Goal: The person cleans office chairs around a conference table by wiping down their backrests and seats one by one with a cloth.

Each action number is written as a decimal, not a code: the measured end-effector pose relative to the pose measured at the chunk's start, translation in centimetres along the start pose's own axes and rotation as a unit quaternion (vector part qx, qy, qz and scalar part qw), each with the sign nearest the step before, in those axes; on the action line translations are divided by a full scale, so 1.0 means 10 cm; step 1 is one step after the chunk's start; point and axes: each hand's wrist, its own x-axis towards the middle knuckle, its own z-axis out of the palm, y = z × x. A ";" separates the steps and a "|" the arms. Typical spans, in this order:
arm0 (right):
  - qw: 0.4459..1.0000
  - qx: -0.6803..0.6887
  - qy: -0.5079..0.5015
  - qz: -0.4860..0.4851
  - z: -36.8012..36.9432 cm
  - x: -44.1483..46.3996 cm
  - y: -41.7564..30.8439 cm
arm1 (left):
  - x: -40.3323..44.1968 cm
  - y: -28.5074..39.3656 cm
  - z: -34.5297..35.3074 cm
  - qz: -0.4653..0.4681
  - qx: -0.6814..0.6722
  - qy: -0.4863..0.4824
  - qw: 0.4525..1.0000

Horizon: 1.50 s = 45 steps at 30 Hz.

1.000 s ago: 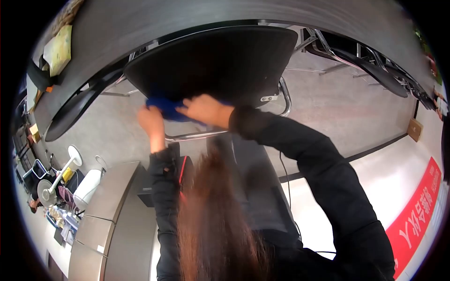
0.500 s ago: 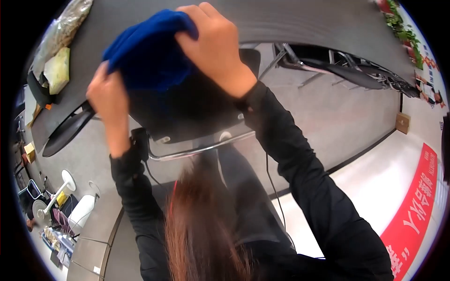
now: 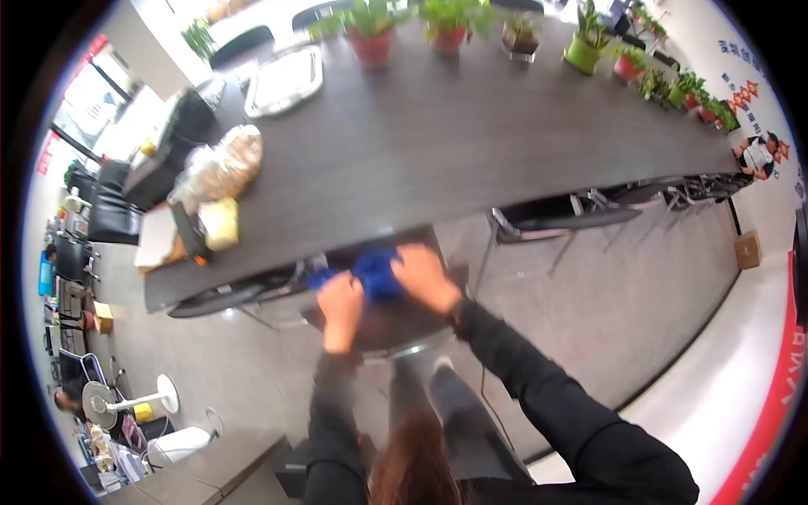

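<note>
A crumpled blue cloth point(image 3: 378, 274) is bunched between my two hands, over the dark chair point(image 3: 400, 330) at the table's near edge. My left hand point(image 3: 341, 305) is closed on the cloth's left part, slightly blurred by motion. On the other side my right hand point(image 3: 427, 279) grips its right end with curled fingers. Part of the cloth sticks out beyond my left knuckles. Whether the cloth touches the chair, I cannot tell.
The long dark table point(image 3: 404, 151) spans the view. On it are a plastic bag point(image 3: 223, 164), a yellow packet point(image 3: 221, 225), a white tray point(image 3: 284, 82) and several potted plants point(image 3: 370, 38). A white fan point(image 3: 168, 393) stands at lower left; folded chairs point(image 3: 564, 215) are at right.
The view has tilted up, showing more of the table. Both hands appear lower, and the cloth, earlier spread wide between them, is now bunched up small.
</note>
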 end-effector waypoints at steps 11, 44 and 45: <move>0.993 -0.002 -0.077 0.093 -0.63 -1.89 -0.42 | -1.86 0.44 -0.43 -0.002 -0.051 -0.034 0.998; 0.986 -0.104 0.057 0.121 -0.42 -1.89 -0.64 | -1.70 0.41 -0.68 -0.056 -0.113 -0.075 0.989; 0.985 -0.102 0.050 0.129 -0.42 -1.88 -0.65 | -1.73 0.38 -0.66 -0.039 -0.120 -0.059 0.990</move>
